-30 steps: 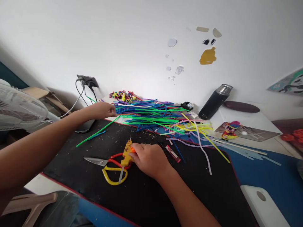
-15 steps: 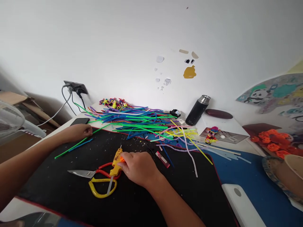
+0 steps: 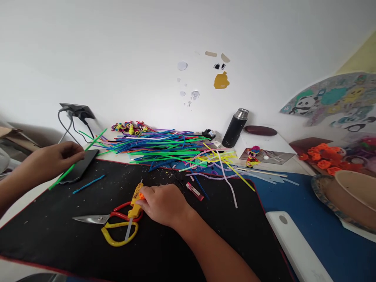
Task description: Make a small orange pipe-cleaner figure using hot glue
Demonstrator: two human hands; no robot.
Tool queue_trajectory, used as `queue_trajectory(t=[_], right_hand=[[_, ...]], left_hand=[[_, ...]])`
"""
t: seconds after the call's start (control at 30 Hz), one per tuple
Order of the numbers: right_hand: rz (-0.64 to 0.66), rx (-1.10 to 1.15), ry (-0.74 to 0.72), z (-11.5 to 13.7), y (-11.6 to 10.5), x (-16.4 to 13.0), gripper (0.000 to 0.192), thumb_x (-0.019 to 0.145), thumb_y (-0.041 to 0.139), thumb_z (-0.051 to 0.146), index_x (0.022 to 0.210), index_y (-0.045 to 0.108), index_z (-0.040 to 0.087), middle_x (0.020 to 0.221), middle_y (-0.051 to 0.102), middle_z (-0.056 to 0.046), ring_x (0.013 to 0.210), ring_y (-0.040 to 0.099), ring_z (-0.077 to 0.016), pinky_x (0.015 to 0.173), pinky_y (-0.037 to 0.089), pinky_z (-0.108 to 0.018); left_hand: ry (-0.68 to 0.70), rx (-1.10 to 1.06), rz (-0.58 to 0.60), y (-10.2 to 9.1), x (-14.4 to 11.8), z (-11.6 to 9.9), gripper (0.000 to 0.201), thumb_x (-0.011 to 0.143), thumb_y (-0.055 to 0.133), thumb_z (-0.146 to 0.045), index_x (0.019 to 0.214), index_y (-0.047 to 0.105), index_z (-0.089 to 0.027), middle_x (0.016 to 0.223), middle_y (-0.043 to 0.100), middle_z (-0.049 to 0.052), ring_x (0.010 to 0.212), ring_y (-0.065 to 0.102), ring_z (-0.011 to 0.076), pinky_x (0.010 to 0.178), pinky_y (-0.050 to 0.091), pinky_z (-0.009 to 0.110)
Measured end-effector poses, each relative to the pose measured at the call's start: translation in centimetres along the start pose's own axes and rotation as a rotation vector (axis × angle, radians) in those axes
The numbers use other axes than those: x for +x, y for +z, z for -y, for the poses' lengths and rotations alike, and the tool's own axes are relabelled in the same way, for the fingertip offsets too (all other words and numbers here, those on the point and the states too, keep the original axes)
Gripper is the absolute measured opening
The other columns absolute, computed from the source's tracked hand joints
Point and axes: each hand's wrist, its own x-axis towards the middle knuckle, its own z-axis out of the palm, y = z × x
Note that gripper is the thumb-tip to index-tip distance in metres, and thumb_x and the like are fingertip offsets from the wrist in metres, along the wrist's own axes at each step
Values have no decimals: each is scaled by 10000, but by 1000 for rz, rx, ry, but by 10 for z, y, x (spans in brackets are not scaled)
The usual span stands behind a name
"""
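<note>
We record our left hand (image 3: 54,158) raised near the left edge of the surface (image 3: 329,243), fingers pinched on a green pipe cleaner (image 3: 76,163) that slants up toward the far left corner. Just under that hand lies a dark phone (image 3: 80,170), partly on the black mat (image 3: 205,235). A short blue pipe cleaner (image 3: 88,184) lies on the mat close by.

Our right hand (image 3: 163,205) rests on the mat near its middle, fingers curled around the grip of a yellow glue gun (image 3: 135,197); the nozzle points toward the far edge. The gun lies across the handles of the scissors (image 3: 113,221), whose blades point toward the left edge.

A large heap of pipe cleaners (image 3: 164,147) in many colours spreads along the far edge of the mat, with loose strands trailing toward the right. A small red item (image 3: 194,191) lies just right of our right hand; we cannot tell what it is. A dark flask (image 3: 234,128) stands near the wall at the far edge. A white board (image 3: 296,246) lies at the near right corner.
</note>
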Motion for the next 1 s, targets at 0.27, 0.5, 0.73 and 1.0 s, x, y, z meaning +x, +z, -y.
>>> queue_trajectory(t=[0.27,0.5,0.73,1.0], right_hand=[[-8,7,10,-1,0,1,389,1098,555,527,1189,697,176,995,832,-67,848,819,-272,612,542,-320],[18,-10,-4,1,-4,2,402,1094,555,529,1174,698,162,962,830,-94,828,820,-278,607,553,-310],[-5,-21,-6,0,-5,1,344,1074,600,493,1163,681,170,957,826,-81,800,811,-262,593,559,-305],[-8,-15,-29,1,-4,0,367,1111,529,498,1164,663,161,966,819,-85,805,807,-280,618,590,-344]], left_hand=[[318,-143,3,2,28,-114,408,890,453,-580,983,659,-240,880,775,50,782,691,263,694,433,316],[555,-108,-45,18,64,-189,276,965,469,-423,957,681,-248,884,783,62,721,676,245,645,390,310],[633,-82,-1,31,83,-230,425,1011,433,-447,1118,770,-211,1159,808,125,978,746,312,823,539,373],[772,9,241,59,75,-210,1254,794,659,-818,1755,145,-197,1805,212,199,1646,240,415,1298,244,543]])
